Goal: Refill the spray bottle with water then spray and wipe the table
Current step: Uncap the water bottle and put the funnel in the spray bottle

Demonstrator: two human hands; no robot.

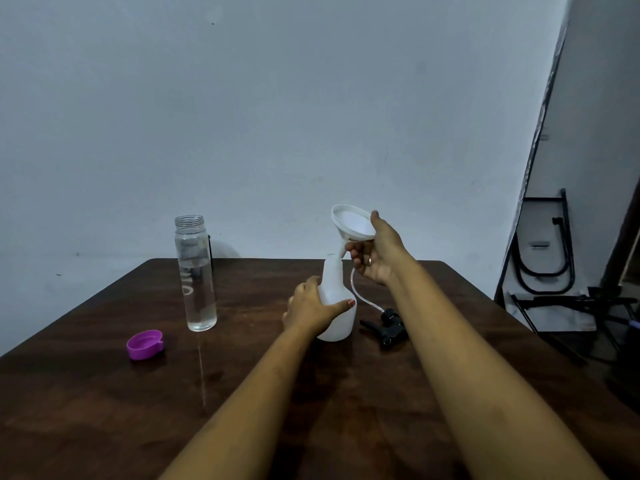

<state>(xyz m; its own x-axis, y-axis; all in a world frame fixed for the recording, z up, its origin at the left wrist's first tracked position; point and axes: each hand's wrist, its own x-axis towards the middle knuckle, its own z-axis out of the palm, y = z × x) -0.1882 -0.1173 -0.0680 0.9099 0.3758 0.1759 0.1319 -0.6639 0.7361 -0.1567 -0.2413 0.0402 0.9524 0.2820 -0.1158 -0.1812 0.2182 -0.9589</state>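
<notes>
Two bare forearms reach in from the bottom edge over the dark brown wooden table (104, 410); the left hand (311, 308) is wrapped round the lower body of the white translucent plastic spray bottle (341, 322), thumb laid across its front and fingers curled behind it; that bottle stands upright on the table just right of centre, its neck uncapped; the right hand (379, 252) pinches the white plastic funnel (349, 225), thumb on the far rim and fingers curled under the cone near its stem; the funnel is tilted, wide mouth facing left and toward the camera, its spout at the bottle's neck, though whether it sits inside cannot be told; just right of the bottle lies the black trigger spray head (389, 327) on its side, its thin clear dip tube (360, 296) curving up behind the bottle; well to the left stands a tall clear cylindrical water bottle (195, 275), uncapped and holding water; near it, closer to the camera, rests a purple plastic cap (144, 344); behind is a pale grey wall (311, 98); a black folded metal frame (547, 244) leans at far right.
</notes>
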